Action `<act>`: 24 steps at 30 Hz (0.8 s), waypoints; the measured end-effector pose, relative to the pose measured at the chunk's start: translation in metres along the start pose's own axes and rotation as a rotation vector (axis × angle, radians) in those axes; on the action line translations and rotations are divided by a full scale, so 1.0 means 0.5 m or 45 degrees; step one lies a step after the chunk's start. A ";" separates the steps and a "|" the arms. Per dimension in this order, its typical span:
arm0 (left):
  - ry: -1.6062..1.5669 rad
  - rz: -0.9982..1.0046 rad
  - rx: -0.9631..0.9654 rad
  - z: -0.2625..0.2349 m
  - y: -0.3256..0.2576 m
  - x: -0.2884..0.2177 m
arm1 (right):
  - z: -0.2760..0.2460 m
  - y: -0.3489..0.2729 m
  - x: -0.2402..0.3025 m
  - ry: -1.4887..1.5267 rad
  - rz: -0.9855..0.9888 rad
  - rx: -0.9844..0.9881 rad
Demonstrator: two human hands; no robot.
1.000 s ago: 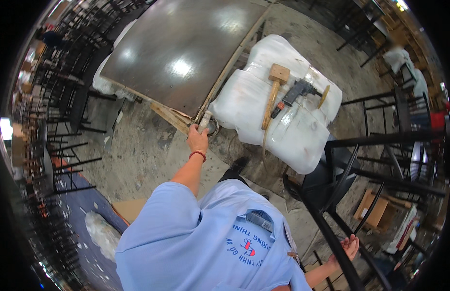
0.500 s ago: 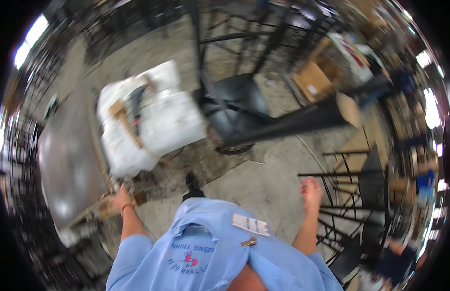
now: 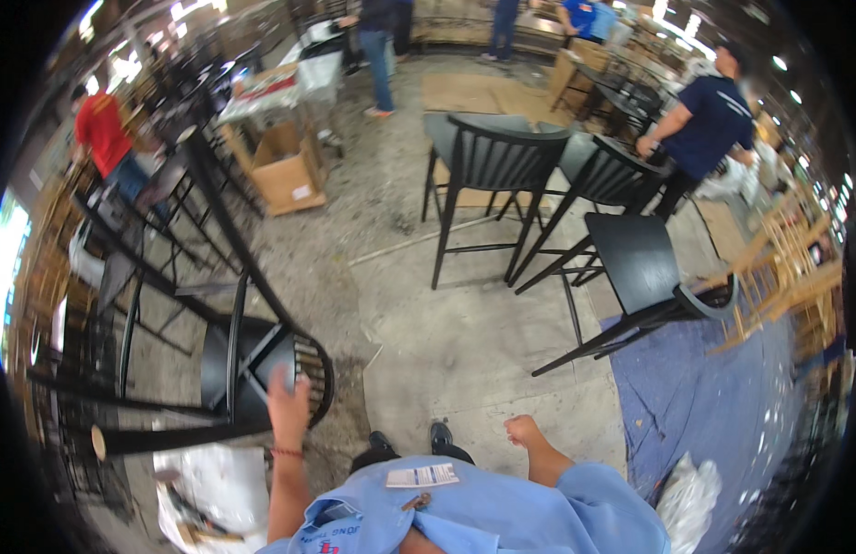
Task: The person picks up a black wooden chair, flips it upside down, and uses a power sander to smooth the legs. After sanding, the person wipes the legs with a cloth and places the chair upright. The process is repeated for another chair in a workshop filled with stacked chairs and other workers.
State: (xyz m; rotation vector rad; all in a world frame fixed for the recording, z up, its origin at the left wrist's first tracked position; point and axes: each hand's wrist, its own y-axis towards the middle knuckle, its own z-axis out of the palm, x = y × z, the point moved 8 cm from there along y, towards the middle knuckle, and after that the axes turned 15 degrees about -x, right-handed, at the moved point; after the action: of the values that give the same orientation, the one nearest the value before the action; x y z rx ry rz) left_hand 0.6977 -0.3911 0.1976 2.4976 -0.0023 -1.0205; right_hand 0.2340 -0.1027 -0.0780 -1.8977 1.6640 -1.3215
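Note:
My left hand is held over an upturned black bar stool, near its slatted back. Its fingers look apart, though blurred, and nothing shows in them. I cannot tell whether it touches the stool. To the right of my body, my right hand hangs over the concrete floor with its fingers curled in, and nothing is visible in it. Below the upturned stool is a white-wrapped padded surface with a wooden-handled tool lying on it.
Several upright black bar stools stand ahead and to the right. A blue mat covers the right floor, with a clear plastic bag on it. An open cardboard box sits far left. A co-worker in navy stands among stools.
My view has swung to the right. The padded surface and upturned stool now lie at the left, and the upright stools and blue mat have come into view. My left hand has left the metal-topped table's edge.

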 end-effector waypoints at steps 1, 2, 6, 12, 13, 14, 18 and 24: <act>-0.434 -0.165 -0.073 0.034 0.110 -0.066 | -0.016 -0.013 -0.017 0.017 0.046 -0.072; -0.144 0.060 -0.336 0.007 0.210 -0.082 | -0.020 -0.034 -0.006 0.061 0.028 -0.105; -0.359 0.029 -0.656 -0.007 0.509 -0.115 | -0.069 -0.136 -0.027 0.227 0.119 -0.291; -0.667 -0.101 -0.216 0.101 0.592 -0.143 | -0.078 -0.273 -0.310 0.164 0.353 -0.440; -0.672 -0.068 -0.215 0.087 0.583 -0.137 | -0.053 -0.283 -0.346 0.143 0.394 -0.396; -0.680 -0.033 -0.221 0.068 0.571 -0.129 | -0.031 -0.293 -0.380 0.119 0.430 -0.350; -0.782 -0.069 -0.254 -0.018 0.456 -0.138 | 0.067 -0.339 -0.440 0.270 0.626 -0.309; -1.070 0.118 -0.180 -0.309 0.317 -0.303 | 0.065 -0.240 -0.349 0.287 0.228 -0.089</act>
State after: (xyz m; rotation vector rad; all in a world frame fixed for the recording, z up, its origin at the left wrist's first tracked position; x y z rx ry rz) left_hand 0.7160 -0.4482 0.4588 1.7604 -0.2837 -1.8612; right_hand 0.3500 0.0775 -0.0847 -1.6400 1.9619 -1.4647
